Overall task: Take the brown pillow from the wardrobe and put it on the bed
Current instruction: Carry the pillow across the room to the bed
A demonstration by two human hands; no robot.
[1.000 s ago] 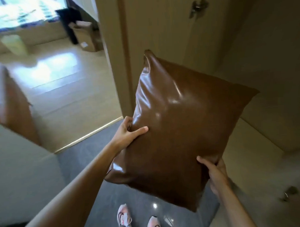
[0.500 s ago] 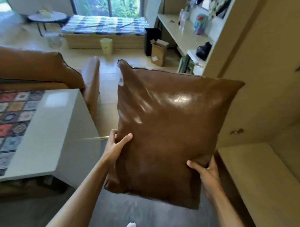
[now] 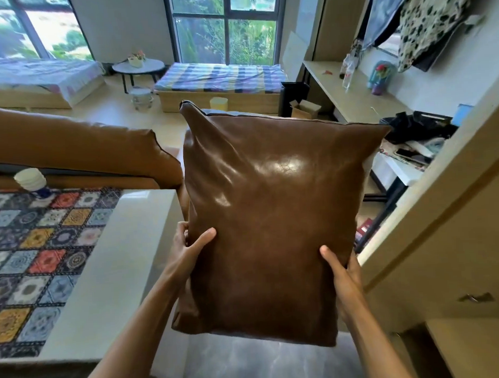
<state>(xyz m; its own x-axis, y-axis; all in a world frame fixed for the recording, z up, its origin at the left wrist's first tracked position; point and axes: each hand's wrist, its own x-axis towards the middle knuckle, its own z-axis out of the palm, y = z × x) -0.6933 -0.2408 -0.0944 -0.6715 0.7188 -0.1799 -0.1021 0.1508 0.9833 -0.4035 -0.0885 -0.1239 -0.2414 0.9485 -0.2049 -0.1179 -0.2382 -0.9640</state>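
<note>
A glossy brown leather pillow (image 3: 272, 216) is held upright in front of me, filling the middle of the view. My left hand (image 3: 188, 247) grips its left edge with the thumb on the front. My right hand (image 3: 342, 276) grips the lower right edge. The wardrobe (image 3: 442, 238), pale wood with a metal handle, stands at my right. A bed with a checked blue cover (image 3: 219, 76) lies far ahead under the window. A second bed (image 3: 40, 74) with a pale cover lies at the far left.
A white counter (image 3: 117, 250) with a patterned tile mat stands at my left, a brown sofa (image 3: 71, 147) behind it. A long desk (image 3: 352, 92) with bottles and clutter runs along the right wall. A round side table (image 3: 138, 68) stands between the beds.
The view has swung away from the wardrobe and lifted toward the room, so the beds and windows are in sight. Both hands keep the same hold on the pillow.
</note>
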